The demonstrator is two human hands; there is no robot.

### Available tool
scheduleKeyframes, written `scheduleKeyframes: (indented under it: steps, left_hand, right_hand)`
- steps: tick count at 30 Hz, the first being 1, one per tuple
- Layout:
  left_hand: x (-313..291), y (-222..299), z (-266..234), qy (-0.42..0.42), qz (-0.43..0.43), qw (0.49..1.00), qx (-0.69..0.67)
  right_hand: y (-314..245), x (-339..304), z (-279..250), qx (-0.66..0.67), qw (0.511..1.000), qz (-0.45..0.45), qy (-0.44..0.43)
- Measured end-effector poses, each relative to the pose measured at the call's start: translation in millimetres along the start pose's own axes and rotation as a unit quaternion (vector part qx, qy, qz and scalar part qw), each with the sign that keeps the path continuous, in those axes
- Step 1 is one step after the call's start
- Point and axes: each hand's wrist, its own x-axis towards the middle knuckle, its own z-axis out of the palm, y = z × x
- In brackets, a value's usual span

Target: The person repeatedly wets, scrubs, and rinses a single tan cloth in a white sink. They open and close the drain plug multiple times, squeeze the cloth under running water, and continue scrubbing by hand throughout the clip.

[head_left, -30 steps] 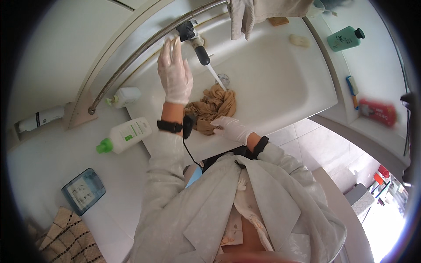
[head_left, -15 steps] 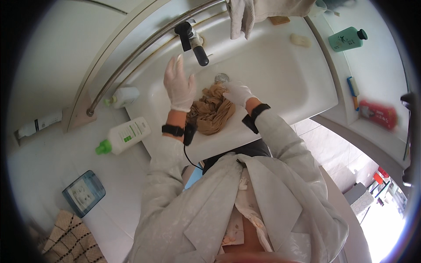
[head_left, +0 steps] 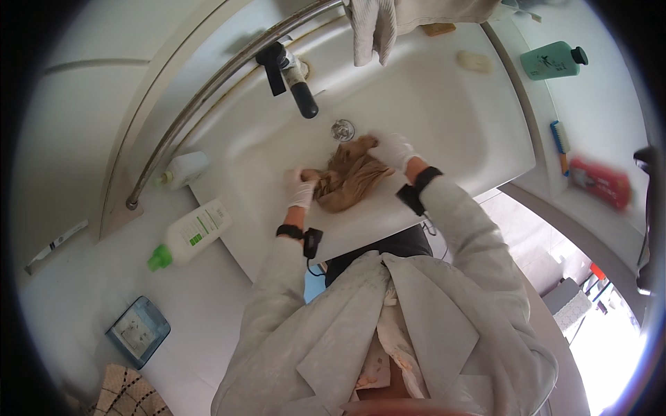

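Note:
A wet tan cloth point(head_left: 350, 179) lies bunched in the white sink basin point(head_left: 430, 111), just below the drain point(head_left: 343, 130). My left hand point(head_left: 303, 187), in a white glove, grips the cloth's left end. My right hand point(head_left: 393, 150), also gloved, holds the cloth's upper right part. Both wrists wear black bands. The black tap point(head_left: 291, 76) stands above the cloth, and I see no water running from it.
A white bottle with a green cap point(head_left: 189, 234) lies left of the sink, with a small white bottle point(head_left: 182, 168) above it. A green bottle point(head_left: 553, 61), a blue brush point(head_left: 560, 143) and a red packet point(head_left: 601, 183) sit on the right. A towel point(head_left: 388, 17) hangs above.
My left hand came down from the tap to the cloth's left end. My right hand moved up onto the cloth's upper right part. The water stream seen earlier is gone.

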Motion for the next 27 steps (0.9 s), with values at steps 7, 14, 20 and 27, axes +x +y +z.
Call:
scheduleKeyframes:
  steps: [7, 14, 20, 27]
  left_hand:
    - [3, 27, -26, 0.109, 0.071, 0.983, 0.126]
    - [45, 102, 69, -0.019, 0.057, 0.958, 0.279]
    - [83, 93, 100, -0.017, 0.110, 0.888, 0.445]
    - [90, 121, 83, -0.061, 0.087, 0.888, 0.447]
  right_hand:
    - [17, -30, -62, -0.164, 0.986, 0.017, 0.028]
    - [-21, 12, -21, -0.258, 0.965, 0.037, -0.024]
    - [-3, 62, -10, -0.318, 0.946, -0.066, 0.012]
    - [-5, 79, -17, -0.346, 0.934, -0.077, 0.028]
